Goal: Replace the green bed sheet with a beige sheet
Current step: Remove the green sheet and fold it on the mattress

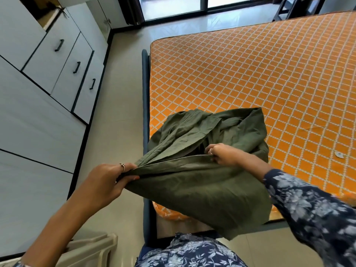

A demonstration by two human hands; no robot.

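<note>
No readable text anywhere (no labels either)

Both hands, left [107, 181] and right [221, 154], grip the green sheet [202, 182] over the bare mattress [250, 78].

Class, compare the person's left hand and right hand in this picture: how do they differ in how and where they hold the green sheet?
The left hand pinches a bunched corner of the green sheet out over the floor; the right hand holds a flat hem edge above the mattress. The left forearm is bare; the right wears a floral sleeve. Both hands wear a ring and pull the edge taut between them.
</note>
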